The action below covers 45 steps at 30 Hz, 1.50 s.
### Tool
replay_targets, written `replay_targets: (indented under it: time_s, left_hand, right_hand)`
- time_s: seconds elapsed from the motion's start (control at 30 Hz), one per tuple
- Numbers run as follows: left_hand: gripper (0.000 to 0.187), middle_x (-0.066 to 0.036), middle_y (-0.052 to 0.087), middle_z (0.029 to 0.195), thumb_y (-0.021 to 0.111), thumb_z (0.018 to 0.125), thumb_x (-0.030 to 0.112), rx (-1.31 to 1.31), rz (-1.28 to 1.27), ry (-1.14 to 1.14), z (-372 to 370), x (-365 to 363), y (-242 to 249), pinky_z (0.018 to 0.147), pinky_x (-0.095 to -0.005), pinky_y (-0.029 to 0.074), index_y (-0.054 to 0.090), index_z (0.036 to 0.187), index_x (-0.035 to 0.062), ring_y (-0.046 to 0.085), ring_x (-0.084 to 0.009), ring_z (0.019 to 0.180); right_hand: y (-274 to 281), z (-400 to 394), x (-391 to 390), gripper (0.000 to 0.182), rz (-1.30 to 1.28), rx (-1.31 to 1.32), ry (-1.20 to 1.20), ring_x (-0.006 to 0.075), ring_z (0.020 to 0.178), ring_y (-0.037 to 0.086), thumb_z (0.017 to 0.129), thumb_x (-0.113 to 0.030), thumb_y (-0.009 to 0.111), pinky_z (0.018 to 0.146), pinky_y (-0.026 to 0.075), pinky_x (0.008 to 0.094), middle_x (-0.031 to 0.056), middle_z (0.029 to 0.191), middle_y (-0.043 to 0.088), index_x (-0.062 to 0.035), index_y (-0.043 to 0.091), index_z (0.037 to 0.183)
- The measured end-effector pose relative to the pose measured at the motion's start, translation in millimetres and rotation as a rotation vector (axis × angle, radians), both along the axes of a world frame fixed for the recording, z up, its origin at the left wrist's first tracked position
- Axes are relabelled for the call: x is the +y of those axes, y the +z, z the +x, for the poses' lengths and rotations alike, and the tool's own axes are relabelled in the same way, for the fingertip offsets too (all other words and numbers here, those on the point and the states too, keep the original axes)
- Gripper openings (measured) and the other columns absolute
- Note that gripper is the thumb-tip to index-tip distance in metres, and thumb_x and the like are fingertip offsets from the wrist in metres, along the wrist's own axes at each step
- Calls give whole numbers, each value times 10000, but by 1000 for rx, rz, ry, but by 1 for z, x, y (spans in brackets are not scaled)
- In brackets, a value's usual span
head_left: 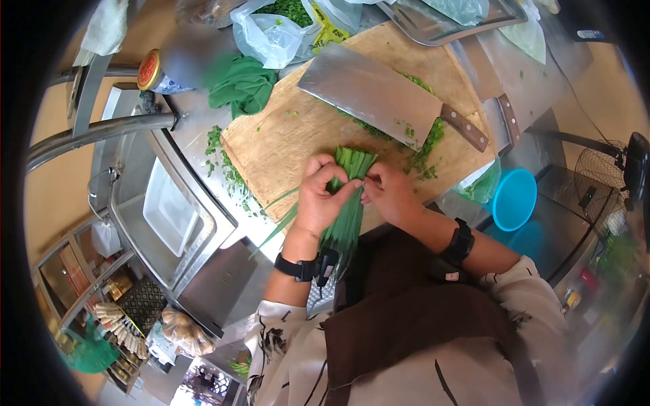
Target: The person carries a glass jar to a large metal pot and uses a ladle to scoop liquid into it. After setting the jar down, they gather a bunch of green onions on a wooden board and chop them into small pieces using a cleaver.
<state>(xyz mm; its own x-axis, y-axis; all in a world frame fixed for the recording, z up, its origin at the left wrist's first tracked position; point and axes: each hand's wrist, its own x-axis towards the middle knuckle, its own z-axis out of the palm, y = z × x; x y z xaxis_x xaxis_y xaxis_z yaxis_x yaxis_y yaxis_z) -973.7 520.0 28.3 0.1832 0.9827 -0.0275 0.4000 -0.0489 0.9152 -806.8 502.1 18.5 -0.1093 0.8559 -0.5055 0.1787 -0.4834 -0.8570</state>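
A bunch of garlic chives (355, 162) hangs over the near edge of the wooden cutting board (271, 145), its cut ends on the board and its long leaves trailing toward my apron. My left hand (323, 194) is wrapped round the bunch, thumb across the front. On the other side, my right hand (393, 194) has thumb and fingers pinched together at the bunch's edge; the bit between the fingertips is too small to make out. Beyond both hands, a cleaver (376, 91) lies flat on the board over chopped greens (426, 159), its wooden handle pointing right.
A second knife (509, 120) lies right of the board. A blue bucket (512, 198) stands below it. To the left are a sink (128, 203) and a green cloth (242, 84). Plastic bags (267, 34) and a metal tray (447, 27) sit at the back.
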Motion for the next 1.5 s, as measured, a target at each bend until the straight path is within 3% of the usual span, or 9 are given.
replay_targets:
  time_s: [0.13,0.23,0.43,0.53,0.73,1.03,1.23,1.33,1.5]
  left_hand:
    - [223,-58,487,927,780,670,-11,8,38,51,15,-10,-2,823,-292,431,584,757,51,506,-204,894]
    - [220,-68,490,910,775,665,-11,97,134,87,21,-14,-5,789,-309,440,583,750,55,510,-230,879]
    - [220,-86,500,890,770,646,-9,198,287,121,30,-16,-7,750,-346,441,586,740,65,512,-274,871]
    - [223,-88,506,887,764,631,-17,226,323,120,30,-14,-8,746,-359,441,589,738,70,510,-282,870]
    - [223,-97,508,889,767,614,-3,259,363,134,36,-15,-8,733,-375,443,592,729,71,510,-298,858]
    - [181,-92,515,911,760,683,38,261,313,118,35,-16,-5,753,-395,453,623,796,75,506,-310,891]
    - [173,-92,531,901,764,684,26,358,342,100,42,-13,-7,785,-380,447,650,805,76,524,-295,909]
    - [192,-87,528,889,769,664,24,367,336,98,42,-13,-6,772,-382,446,649,803,80,522,-297,900]
    - [209,-86,521,884,777,641,24,387,359,126,45,-14,-7,761,-383,446,639,786,84,516,-296,889]
  right_hand:
    - [16,-2,6,174,229,-258,143,239,684,681,865,-105,547,636,535,345,170,767,664,37,591,956]
    - [14,8,6,157,-32,90,39,230,741,672,898,-114,542,649,515,368,121,806,666,27,596,937]
    - [-3,12,14,227,-16,-120,151,327,685,662,870,-142,523,628,509,397,189,697,637,54,574,768]
    - [9,9,25,227,72,-460,262,271,652,667,866,-153,562,600,511,363,164,648,623,42,567,750]
    - [4,12,11,76,-137,157,-119,213,648,672,871,-20,555,598,545,339,151,746,641,44,547,911]
    - [-40,14,-23,194,66,515,-66,210,899,643,898,45,491,814,539,332,138,970,611,38,479,1091]
    - [-34,27,-10,180,-144,649,-42,195,900,635,918,-14,485,813,534,326,132,970,614,30,485,1092]
    - [3,37,22,188,-440,387,78,233,848,650,913,-74,508,758,529,326,142,919,633,17,518,1077]
    - [37,52,23,265,320,-350,406,288,801,626,888,-92,568,688,493,372,149,912,612,-2,544,1136]
